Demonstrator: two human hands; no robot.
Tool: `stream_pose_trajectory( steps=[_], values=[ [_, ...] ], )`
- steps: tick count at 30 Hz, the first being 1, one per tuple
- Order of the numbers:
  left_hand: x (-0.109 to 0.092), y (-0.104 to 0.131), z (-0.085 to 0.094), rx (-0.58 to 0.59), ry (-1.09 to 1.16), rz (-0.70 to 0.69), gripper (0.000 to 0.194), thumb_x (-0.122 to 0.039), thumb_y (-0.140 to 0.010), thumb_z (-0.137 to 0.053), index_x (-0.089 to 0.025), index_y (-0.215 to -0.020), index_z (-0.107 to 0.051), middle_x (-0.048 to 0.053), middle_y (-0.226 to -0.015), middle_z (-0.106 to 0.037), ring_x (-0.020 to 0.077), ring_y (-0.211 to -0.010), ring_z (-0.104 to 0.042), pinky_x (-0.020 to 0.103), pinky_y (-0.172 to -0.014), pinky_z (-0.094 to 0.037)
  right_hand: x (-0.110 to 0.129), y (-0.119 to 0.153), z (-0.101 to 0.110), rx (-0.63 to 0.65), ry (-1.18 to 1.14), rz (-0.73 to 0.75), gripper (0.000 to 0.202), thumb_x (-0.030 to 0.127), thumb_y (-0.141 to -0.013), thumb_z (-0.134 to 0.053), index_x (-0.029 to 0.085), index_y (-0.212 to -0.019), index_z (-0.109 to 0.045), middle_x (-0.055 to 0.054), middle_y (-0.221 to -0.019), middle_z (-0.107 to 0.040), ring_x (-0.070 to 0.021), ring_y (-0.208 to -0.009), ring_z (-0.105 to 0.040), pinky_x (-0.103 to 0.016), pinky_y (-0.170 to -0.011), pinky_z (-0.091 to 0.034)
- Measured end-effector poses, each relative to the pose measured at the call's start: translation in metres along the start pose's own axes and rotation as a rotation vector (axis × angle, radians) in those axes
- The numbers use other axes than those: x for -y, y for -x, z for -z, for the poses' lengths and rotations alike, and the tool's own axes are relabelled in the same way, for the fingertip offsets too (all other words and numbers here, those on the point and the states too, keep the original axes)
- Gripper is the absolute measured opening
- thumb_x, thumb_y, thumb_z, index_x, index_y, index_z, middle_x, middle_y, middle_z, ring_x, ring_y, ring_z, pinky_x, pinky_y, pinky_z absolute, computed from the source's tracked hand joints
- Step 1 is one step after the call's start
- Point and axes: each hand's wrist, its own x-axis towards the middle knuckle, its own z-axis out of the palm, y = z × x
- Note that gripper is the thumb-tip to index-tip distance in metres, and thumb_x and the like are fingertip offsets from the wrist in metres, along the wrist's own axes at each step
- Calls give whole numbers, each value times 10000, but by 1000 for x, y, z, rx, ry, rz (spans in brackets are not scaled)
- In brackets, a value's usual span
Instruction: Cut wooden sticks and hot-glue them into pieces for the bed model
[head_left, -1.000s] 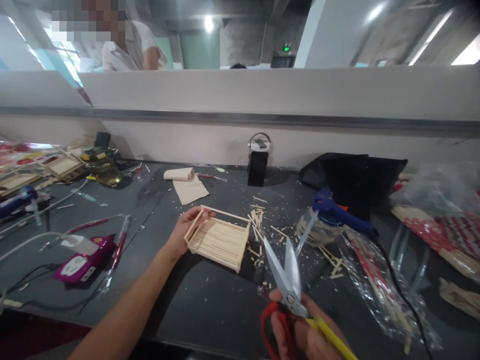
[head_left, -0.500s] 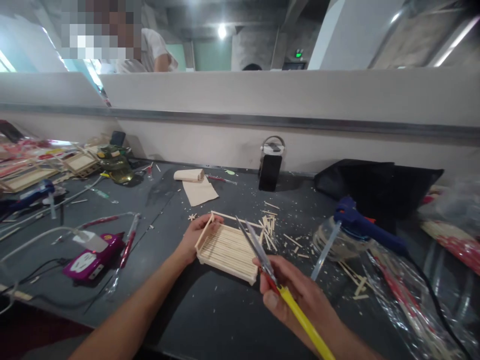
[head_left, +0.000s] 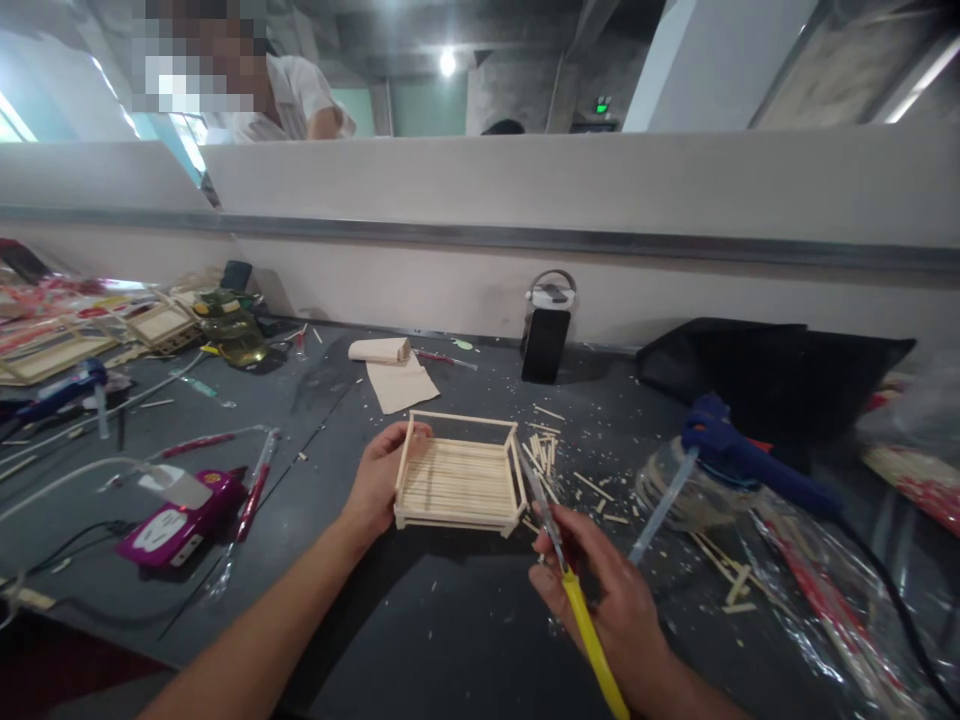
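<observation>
1. The left hand's [head_left: 375,485] grip holds the left end of the stick frame [head_left: 459,478], mid-surface [head_left: 442,640], toward the near edge.
2. The right hand's [head_left: 619,590] grip is around the scissors [head_left: 592,645], blades beside the frame's right end.
3. The slatted base, end pieces and far upper rail are in place; the near side shows no upper rail. Whether more is left, the view cannot tell.
4. Rightward lie short offcuts [head_left: 542,455], then the blue glue gun [head_left: 739,455]; the phone [head_left: 545,345] stands near the far edge.
</observation>
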Motion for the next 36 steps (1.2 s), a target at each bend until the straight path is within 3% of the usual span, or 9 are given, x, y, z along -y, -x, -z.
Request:
stream_pose_trajectory(
  steps=[5, 9, 21, 31, 36],
  values=[
    [5, 6, -7, -9, 11, -2, 301, -392, -612, -805, -183, -777, -666, -23, -653, -646, 122, -555, -577, 227, -528, -435, -9, -1, -4, -30, 35, -15, 384, 361, -871, -589, 199, -1213, -522, -87, -960, -719, -224, -794, -705, -338, -718, -579],
    [8, 9, -10, 57, -18, 33, 263, -371, -637, -790, -180, -767, -663, -20, -681, -644, 117, -584, -570, 218, -547, -429, -10, -3, -4, -55, 46, -26, 381, 374, -875, -583, 195, -1206, -522, -90, -968, -716, -227, -810, -704, -343, -731, -577],
    [11, 2, -4, 173, -162, 82, 281, -368, -658, -790, -179, -834, -677, 13, -720, -676, 148, -610, -596, 239, -572, -440, -4, -5, -4, -80, 14, -22, 358, 337, -849, -603, 201, -1174, -546, -88, -1006, -703, -211, -826, -696, -302, -712, -576],
    [14, 0, -2, 142, -177, 35, 314, -437, -674, -776, -179, -832, -690, 7, -695, -654, 136, -594, -570, 224, -545, -416, -5, -3, -5, -63, -46, -65, 361, 338, -866, -597, 202, -1193, -522, -62, -943, -683, -179, -765, -678, -269, -688, -565],
    [12, -5, 2, 137, -165, 26, 295, -414, -659, -798, -162, -781, -704, 28, -737, -666, 152, -639, -590, 253, -596, -448, -9, -2, -5, -67, -83, -139, 350, 360, -882, -580, 200, -1186, -512, -86, -996, -671, -202, -832, -671, -304, -721, -561]
  ],
)
